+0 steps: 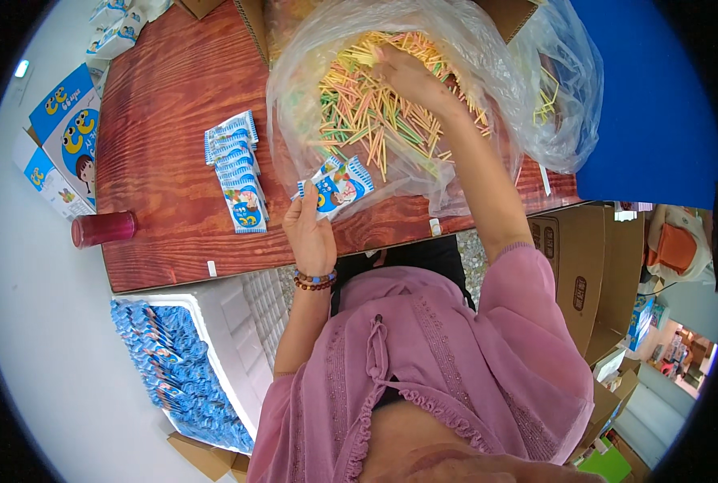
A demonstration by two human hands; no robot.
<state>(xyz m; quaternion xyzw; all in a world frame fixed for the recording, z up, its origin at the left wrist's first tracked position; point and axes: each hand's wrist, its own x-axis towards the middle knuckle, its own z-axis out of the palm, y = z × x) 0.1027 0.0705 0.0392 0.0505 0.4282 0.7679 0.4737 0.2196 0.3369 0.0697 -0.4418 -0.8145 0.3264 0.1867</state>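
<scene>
My left hand (309,235) pinches the edge of small blue-and-white packets (344,190) at the front of the table; they overlap, so how many cannot be told. My right hand (407,76) reaches into a heap of thin yellow, pink and green sticks (379,121), its fingers bent together on some of them at the far side. The heap lies inside a large clear plastic bag (295,97), spread wide. Left of the bag, a row of similar packets (237,173) lies overlapped on the red wood-grain table (174,121).
A dark pink cup (105,229) stands at the table's left edge, near printed cartons (65,137). Below, a white foam box (222,322) holds many blue packets. Another clear bag (568,105) sits at right. Cardboard boxes (588,274) stand beside me.
</scene>
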